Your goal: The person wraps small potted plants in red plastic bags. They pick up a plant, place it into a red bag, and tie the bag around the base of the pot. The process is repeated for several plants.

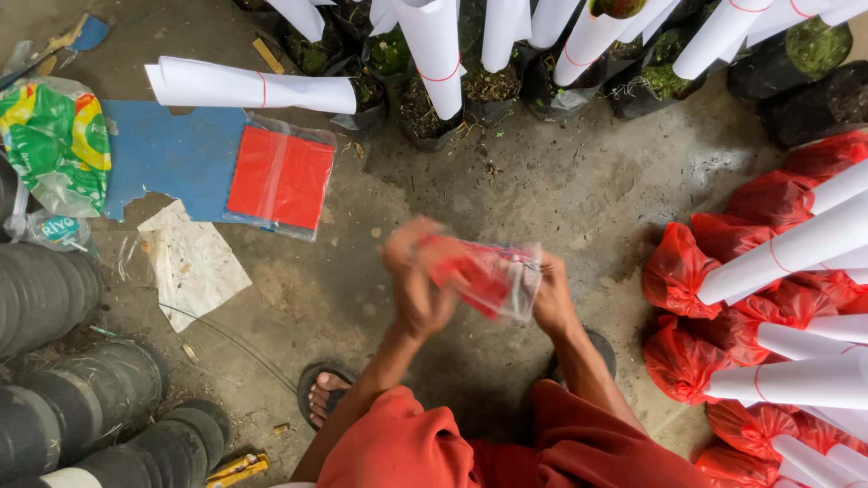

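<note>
The fingers of both hands pinch a thin red plastic bag (pixel 484 276), seen through a clear sleeve or as a clear-edged sheet; motion blur hides which. The left hand (pixel 418 285) closes on the bag's left side, thumb on top, knuckles up. The right hand (pixel 551 294) grips the right edge, fingers curled under. The bag sits between the two hands, held above the concrete floor (pixel 561 181), roughly over the person's knees.

To do this well, I judge the hands should keep the film taut but not stretched, pinching near the edge so the layers can be rubbed apart or peeled. Thin film tears and clings, so a light rolling pinch is likely to serve better than a hard pull. Keeping the bag clear of the damp, gritty floor would also help.

Both forearms run up from the bottom of the view, out of orange sleeves, and converge; wrists are slightly bent inward. The left forearm angles from lower left, the right stands steeper. The person squats, a sandalled foot (pixel 324 390) showing below the left arm.

Around them: a flat stack of red bags (pixel 280 176) on a blue sheet (pixel 167 154), seedlings in black bags with white paper rolls (pixel 434 50) at the top, and red-bagged, paper-wrapped plants (pixel 778 262) at right.
</note>
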